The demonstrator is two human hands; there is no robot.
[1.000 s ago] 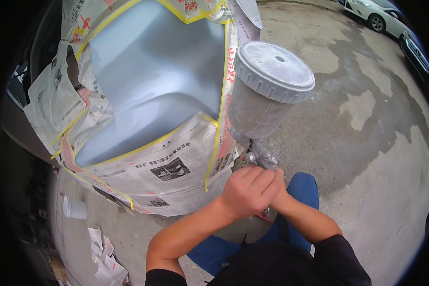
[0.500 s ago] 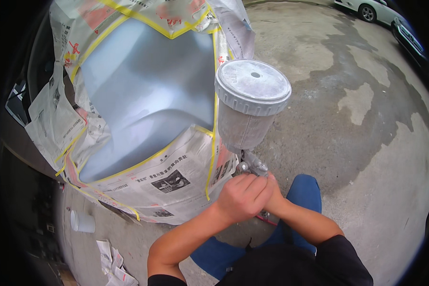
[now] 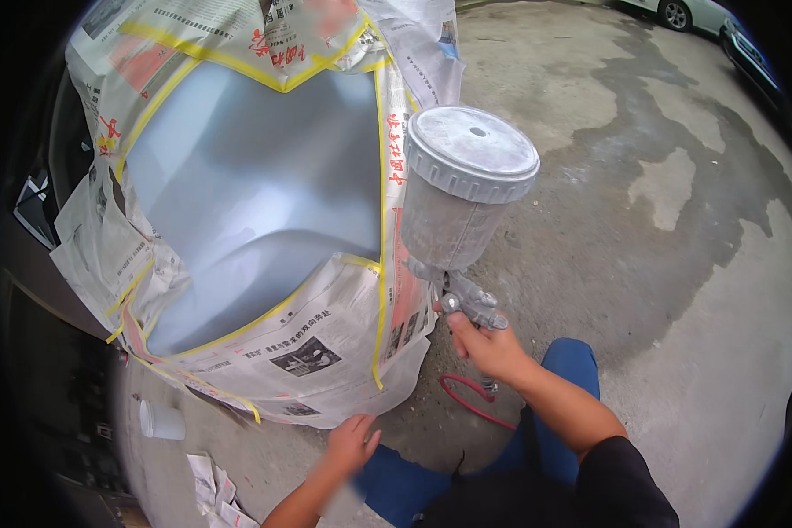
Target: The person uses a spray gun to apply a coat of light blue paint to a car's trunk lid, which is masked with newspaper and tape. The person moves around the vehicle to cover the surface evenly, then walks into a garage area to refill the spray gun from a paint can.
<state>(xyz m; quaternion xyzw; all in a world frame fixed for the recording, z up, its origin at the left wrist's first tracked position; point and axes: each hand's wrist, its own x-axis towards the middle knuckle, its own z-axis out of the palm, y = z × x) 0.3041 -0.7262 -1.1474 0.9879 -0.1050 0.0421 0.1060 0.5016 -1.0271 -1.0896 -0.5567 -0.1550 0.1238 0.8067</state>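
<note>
Down near the lower edge, the left hand (image 3: 352,443) hangs loose and half open, fingers slack, holding nothing; its fingertips sit just beside the bottom fringe of the newspaper (image 3: 326,352) taped over the car body. The right hand (image 3: 488,348) is closed firmly round the grip of the spray gun (image 3: 462,229), thumb up against the metal body by the knob. A red hose (image 3: 466,400) loops on the ground below that hand. The person's blue trouser leg (image 3: 568,370) shows behind the forearm.

By the look of it, the work stands at a pause in spraying: the gun is held upright beside the masked area, not aimed into it. A next pass would call for turning the nozzle toward the bare panel (image 3: 255,194) and keeping the cup level.

The gun has a frosted, paint-dusted cup with a grey ribbed lid, seated on a small metal body. Just left of it, the panel is pale silver-blue and glossy, framed by yellow tape (image 3: 381,220). Farther off, a white cup (image 3: 161,421) stands on the stained concrete (image 3: 660,220).
</note>
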